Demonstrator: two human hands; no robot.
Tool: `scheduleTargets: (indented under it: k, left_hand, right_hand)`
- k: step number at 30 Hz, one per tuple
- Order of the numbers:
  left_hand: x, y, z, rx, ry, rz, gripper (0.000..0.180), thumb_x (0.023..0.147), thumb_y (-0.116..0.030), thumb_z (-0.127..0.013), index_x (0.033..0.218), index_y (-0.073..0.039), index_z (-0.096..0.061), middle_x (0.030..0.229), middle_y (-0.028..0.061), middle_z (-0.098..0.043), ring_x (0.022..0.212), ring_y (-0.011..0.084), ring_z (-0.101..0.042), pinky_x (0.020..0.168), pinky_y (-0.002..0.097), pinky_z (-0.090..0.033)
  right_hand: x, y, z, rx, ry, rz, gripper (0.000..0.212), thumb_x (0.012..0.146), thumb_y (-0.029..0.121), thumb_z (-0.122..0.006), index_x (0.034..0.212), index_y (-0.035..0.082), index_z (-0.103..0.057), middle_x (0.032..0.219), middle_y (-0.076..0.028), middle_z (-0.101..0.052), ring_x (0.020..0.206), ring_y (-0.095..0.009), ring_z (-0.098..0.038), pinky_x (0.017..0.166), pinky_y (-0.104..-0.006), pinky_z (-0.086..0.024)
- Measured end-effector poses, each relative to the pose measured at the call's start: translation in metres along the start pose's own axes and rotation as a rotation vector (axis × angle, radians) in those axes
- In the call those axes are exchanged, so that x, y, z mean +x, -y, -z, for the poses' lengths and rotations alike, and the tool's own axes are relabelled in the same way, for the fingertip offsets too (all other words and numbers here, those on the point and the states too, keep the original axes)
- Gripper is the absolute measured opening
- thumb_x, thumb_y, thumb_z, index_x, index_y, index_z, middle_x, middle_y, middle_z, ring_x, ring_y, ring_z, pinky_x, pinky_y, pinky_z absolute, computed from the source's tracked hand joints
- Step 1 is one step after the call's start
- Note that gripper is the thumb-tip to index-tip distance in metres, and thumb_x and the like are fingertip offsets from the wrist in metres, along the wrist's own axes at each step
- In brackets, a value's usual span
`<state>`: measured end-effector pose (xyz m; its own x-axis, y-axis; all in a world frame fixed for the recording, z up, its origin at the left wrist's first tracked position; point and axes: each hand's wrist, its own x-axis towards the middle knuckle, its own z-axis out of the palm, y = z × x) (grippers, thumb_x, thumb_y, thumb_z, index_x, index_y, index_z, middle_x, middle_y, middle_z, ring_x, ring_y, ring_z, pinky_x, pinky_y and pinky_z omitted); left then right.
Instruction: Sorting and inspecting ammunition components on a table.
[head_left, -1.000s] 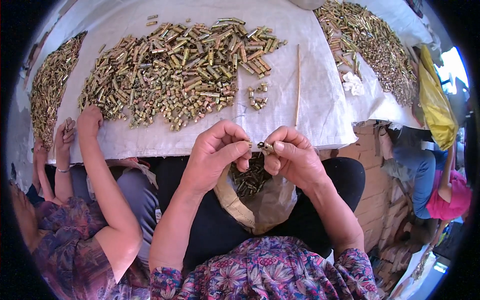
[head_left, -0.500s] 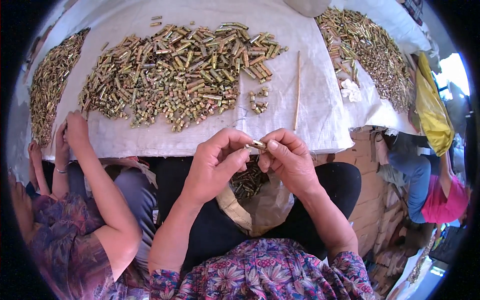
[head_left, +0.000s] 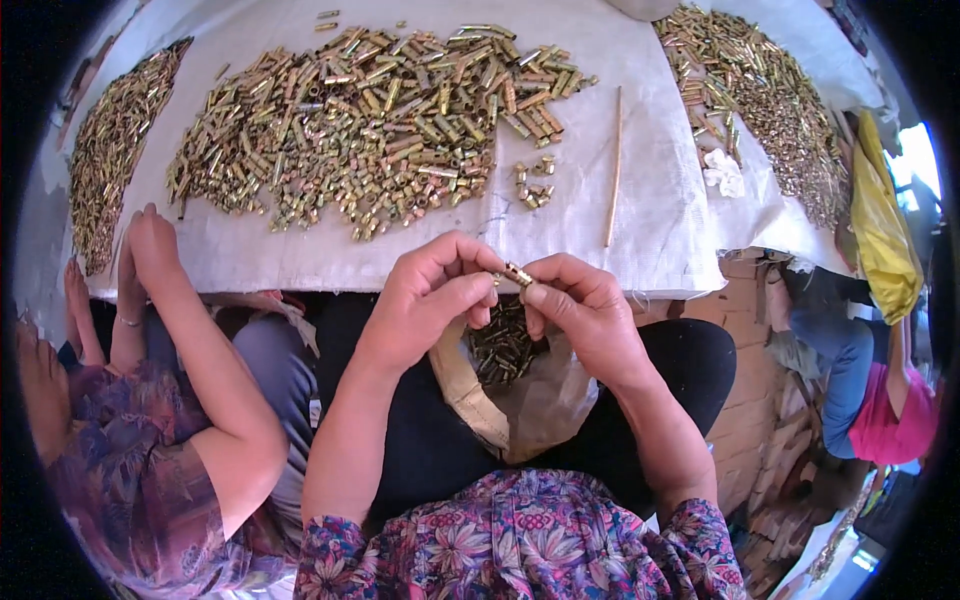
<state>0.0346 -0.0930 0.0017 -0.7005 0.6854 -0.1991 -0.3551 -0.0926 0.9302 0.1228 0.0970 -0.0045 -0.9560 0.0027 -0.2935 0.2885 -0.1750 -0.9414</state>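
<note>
A short brass-coloured metal sleeve (head_left: 518, 273) is pinched between the thumb and fingers of my right hand (head_left: 590, 318), its free end tilted up to the left. Close beside it, my left hand (head_left: 425, 300) has thumb and forefinger closed on a tiny brass-coloured piece (head_left: 497, 280), mostly hidden by the fingertips. Both hands meet just off the front edge of the cloth-covered table (head_left: 640, 255). Below them, between my knees, an open sack (head_left: 468, 400) holds many more dark metal pieces (head_left: 500, 345).
A wide heap of tubes and short sleeves (head_left: 400, 130) covers the table's middle. A small cluster of sleeves (head_left: 535, 185) and a thin stick (head_left: 614, 165) lie to its right. Other heaps spread at far left and right. A co-worker's arm (head_left: 215, 370) is close on my left.
The table and heaps sit slightly higher and further right in the view. The sleeve in my right hand is tilted more steeply. Both hands keep their pinches.
</note>
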Motion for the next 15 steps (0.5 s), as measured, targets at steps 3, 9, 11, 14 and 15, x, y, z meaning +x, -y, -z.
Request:
scheduleTargets:
  k: [3,9,11,14,15]
  left_hand:
    - [0.000,0.000,0.005,-0.039,0.017,0.012,0.014,0.092,-0.013,-0.058,0.101,-0.002,-0.059,0.080,0.0017,-0.061,0.068,0.0057,-0.057,0.063,0.0205,-0.049]
    - [0.001,0.003,0.011,-0.028,0.129,-0.001,0.013,0.091,-0.013,-0.058,0.099,-0.002,-0.060,0.078,0.0002,-0.061,0.068,0.0053,-0.057,0.062,0.0201,-0.048]
    - [0.000,0.002,0.012,-0.031,0.100,0.008,0.014,0.091,-0.014,-0.059,0.098,-0.002,-0.061,0.077,-0.0002,-0.060,0.066,0.0051,-0.056,0.061,0.0199,-0.048]
    - [-0.001,0.002,0.014,-0.020,0.137,0.010,0.013,0.088,-0.014,-0.060,0.095,-0.003,-0.063,0.075,-0.0007,-0.060,0.063,0.0047,-0.055,0.059,0.0195,-0.046]
    - [0.000,0.002,0.013,-0.022,0.133,0.013,0.013,0.088,-0.014,-0.060,0.095,-0.003,-0.063,0.075,-0.0007,-0.060,0.063,0.0047,-0.055,0.059,0.0195,-0.046]
  right_hand:
    - [0.001,-0.002,-0.005,-0.144,-0.046,0.068,0.013,0.096,0.005,-0.055,0.105,-0.002,-0.060,0.076,-0.002,-0.060,0.069,-0.008,-0.057,0.065,-0.0226,-0.046]
    - [0.002,-0.006,-0.005,-0.352,-0.073,0.248,0.012,0.095,0.004,-0.056,0.103,-0.002,-0.061,0.074,-0.003,-0.063,0.068,-0.008,-0.058,0.064,-0.0219,-0.047]
    - [0.001,-0.001,-0.011,-0.459,-0.121,0.238,0.010,0.094,0.004,-0.056,0.101,-0.002,-0.061,0.072,-0.003,-0.063,0.067,-0.008,-0.059,0.063,-0.0221,-0.047]
    - [0.000,-0.002,-0.009,-0.602,-0.106,0.277,0.010,0.094,0.005,-0.057,0.100,-0.002,-0.061,0.070,-0.003,-0.062,0.066,-0.008,-0.058,0.062,-0.0227,-0.047]
    - [-0.002,-0.002,-0.009,-0.601,-0.102,0.274,0.010,0.094,0.005,-0.057,0.100,-0.002,-0.061,0.070,-0.003,-0.062,0.066,-0.008,-0.058,0.062,-0.0227,-0.047]
